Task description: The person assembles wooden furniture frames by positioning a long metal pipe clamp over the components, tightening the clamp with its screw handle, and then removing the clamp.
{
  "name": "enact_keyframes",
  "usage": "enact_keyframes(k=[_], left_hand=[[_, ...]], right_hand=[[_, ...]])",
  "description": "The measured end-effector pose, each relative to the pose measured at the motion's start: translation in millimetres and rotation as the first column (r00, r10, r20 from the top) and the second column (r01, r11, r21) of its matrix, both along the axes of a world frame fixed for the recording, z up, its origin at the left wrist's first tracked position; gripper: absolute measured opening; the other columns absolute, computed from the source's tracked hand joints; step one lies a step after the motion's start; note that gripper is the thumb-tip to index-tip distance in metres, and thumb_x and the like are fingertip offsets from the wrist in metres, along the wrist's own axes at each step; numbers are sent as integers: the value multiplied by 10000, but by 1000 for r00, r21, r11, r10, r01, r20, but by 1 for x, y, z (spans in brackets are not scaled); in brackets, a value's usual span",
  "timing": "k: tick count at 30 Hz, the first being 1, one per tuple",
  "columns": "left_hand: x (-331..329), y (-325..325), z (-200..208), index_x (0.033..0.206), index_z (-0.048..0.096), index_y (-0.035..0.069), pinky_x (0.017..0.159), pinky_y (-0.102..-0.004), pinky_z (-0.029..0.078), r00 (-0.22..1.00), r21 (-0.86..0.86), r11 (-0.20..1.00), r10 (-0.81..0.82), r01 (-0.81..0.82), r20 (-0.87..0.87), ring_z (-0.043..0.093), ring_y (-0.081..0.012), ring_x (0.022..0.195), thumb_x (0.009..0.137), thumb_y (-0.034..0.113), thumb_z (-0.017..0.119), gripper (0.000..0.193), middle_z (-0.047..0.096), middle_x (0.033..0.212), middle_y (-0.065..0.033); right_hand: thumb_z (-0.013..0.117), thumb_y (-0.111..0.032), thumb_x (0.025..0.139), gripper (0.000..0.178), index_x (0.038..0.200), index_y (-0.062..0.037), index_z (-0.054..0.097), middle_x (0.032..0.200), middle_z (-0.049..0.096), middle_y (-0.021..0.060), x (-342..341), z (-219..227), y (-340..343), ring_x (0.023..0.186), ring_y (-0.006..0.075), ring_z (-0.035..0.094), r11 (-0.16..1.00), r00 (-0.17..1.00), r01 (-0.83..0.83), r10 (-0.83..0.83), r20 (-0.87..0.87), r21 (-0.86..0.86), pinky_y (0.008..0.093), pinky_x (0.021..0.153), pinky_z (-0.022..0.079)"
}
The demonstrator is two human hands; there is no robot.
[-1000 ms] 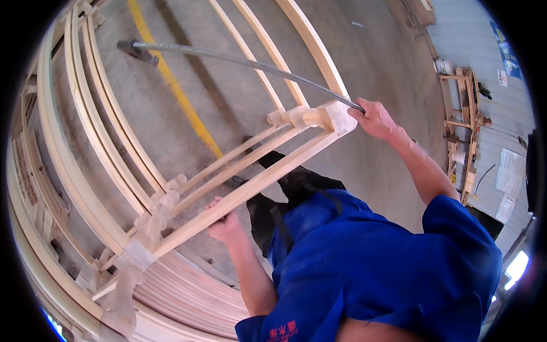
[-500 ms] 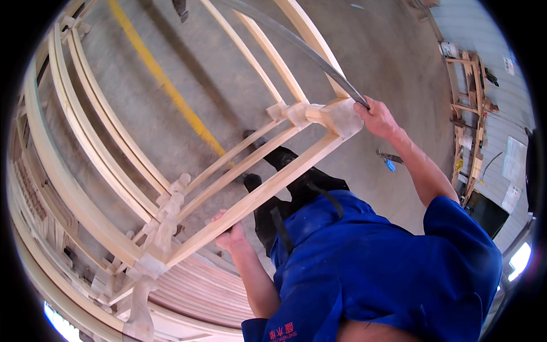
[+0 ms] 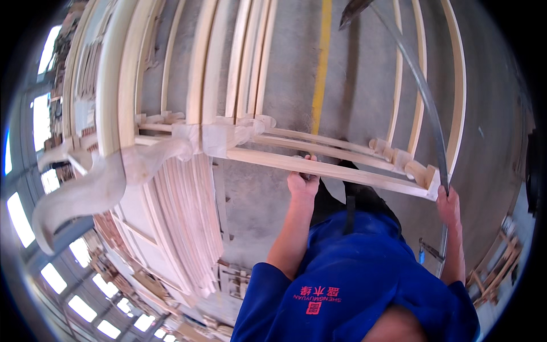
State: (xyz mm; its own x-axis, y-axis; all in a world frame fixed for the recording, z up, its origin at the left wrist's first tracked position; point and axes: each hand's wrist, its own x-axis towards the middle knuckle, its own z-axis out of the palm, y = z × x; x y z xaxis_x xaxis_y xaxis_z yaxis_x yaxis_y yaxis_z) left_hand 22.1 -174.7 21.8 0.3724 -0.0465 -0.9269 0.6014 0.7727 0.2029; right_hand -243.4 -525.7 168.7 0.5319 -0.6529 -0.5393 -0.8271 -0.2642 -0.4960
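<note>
My left hand is closed around the front wooden rail from below, about midway along it. Whether something small and dark is also in that palm I cannot make out. At the rail's right end, beside the pale corner joint, my right hand grips a long grey bar clamp. Its bar runs up and away along the frame to a dark jaw. Below the hand, a blue-handled part shows near the bar. The rail belongs to a large pale wooden frame with several long slats.
On the left stand more long rails and a curved, carved wooden leg. A stack of wavy-edged boards lies below them. A yellow line crosses the concrete floor. Wooden racking stands at the lower right.
My view has swung left, bringing the carved leg and stacked boards into fuller sight. My left hand still grips the rail, and my right hand still holds the bar clamp at the corner.
</note>
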Motion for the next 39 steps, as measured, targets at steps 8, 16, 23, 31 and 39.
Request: enact_keyframes(k=[8, 16, 23, 31, 39], left_hand=[[3, 60, -18, 1325, 496, -8, 1092, -581, 434, 988, -41, 996, 88, -83, 129, 579, -373, 1218, 1079, 231, 322, 385, 598, 1276, -194], [18, 95, -4, 1381, 465, 1, 1086, -578, 427, 954, -122, 989, 117, -86, 276, 555, -403, 1263, 1063, 222, 314, 415, 567, 1372, -211], [18, 100, -9, 1416, 400, 40, 1021, -574, 488, 947, -176, 981, 134, -84, 291, 580, -408, 1226, 1061, 209, 315, 402, 569, 1368, -204], [16, 102, -4, 1416, 393, 62, 983, -562, 524, 945, -158, 985, 116, -69, 306, 592, -408, 1209, 1063, 195, 310, 386, 572, 1355, -203], [16, 103, 0, 1409, 400, 64, 959, -549, 538, 938, -150, 987, 102, -54, 330, 610, -397, 1189, 1060, 185, 319, 378, 574, 1356, -200]], right_hand=[[568, -340, 1044, 358, 925, -3, 604, 617, 490, 18, 61, 57, 53, 557, 104, 470, 949, 950, -311, 311, 24, 54, 322, 513, 397], [584, -314, 1027, 334, 891, -10, 609, 625, 489, 50, 129, 66, 110, 599, 140, 476, 839, 837, -542, 544, -65, 39, 368, 571, 412], [595, -276, 1019, 308, 861, -11, 612, 620, 471, -5, 173, 38, 129, 601, 104, 470, 783, 786, -601, 615, -59, 159, 328, 570, 424], [583, -290, 1026, 344, 812, -21, 580, 614, 483, -11, 199, 24, 128, 589, 100, 474, 763, 770, -603, 633, -80, 234, 314, 557, 423], [557, -352, 1043, 382, 774, -85, 512, 590, 458, -42, 226, 22, 127, 524, 79, 456, 775, 801, -508, 586, -125, 376, 284, 472, 394]])
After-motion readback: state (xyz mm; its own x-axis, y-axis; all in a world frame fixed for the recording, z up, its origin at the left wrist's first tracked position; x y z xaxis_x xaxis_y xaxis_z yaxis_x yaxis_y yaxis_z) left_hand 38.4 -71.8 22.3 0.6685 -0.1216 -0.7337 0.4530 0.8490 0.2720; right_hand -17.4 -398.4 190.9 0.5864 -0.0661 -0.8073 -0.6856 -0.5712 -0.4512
